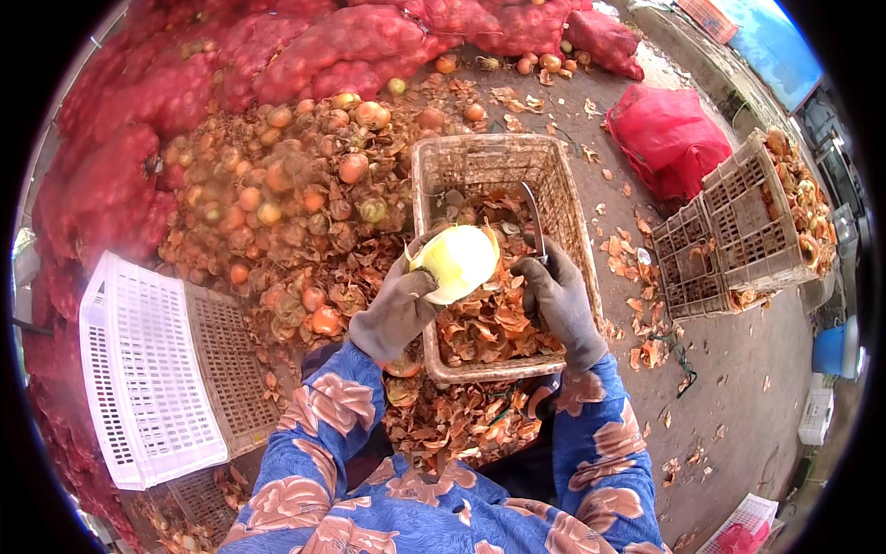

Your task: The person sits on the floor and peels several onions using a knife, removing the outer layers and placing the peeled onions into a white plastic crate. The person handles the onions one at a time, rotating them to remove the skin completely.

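Note:
My left hand (395, 312), in a grey glove, is closed round a pale, mostly peeled onion (459, 263) with a bit of skin at its edge. A knife (534, 214) stands upright in my gloved right hand (559, 305), its curved blade pointing up and away from the onion. Both hands are above a dirty plastic crate (494, 374), whose bottom is covered with brown onion skins (494, 323). My sleeves are blue with a brown flower pattern.
A heap of unpeeled onions (277, 189) spreads to the left, below stacked red mesh sacks (341, 51). A white crate (148, 369) stands at the left. On the right are a loose red sack (666, 138) and crates of skins (738, 226).

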The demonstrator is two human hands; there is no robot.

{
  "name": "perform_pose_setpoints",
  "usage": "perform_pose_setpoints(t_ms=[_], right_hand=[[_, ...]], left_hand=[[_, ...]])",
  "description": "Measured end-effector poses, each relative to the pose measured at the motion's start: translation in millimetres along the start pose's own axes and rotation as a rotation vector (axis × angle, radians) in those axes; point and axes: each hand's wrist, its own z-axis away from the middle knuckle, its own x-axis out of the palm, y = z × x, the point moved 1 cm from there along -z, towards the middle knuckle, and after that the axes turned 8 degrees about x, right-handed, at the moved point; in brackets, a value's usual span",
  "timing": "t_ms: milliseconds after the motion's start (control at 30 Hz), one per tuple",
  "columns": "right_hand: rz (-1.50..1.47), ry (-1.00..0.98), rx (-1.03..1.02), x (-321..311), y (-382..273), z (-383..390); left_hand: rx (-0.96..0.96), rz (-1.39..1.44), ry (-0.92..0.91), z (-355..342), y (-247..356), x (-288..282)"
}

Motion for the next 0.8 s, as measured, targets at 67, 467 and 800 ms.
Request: perform_pose_setpoints(t_ms=[67,467,800], right_hand=[[-0.037,-0.077,-0.010,4,-1,4],[0.024,-0.067,0.026,10,3,4],[0.532,0.328,-0.378,-20,31,-28]], left_hand=[[-0.010,-0.090,0.017,3,5,8],[0.045,-0.268,-0.005,-2,-8,17],[0.012,-0.217,-0.029,-4,0,21]])
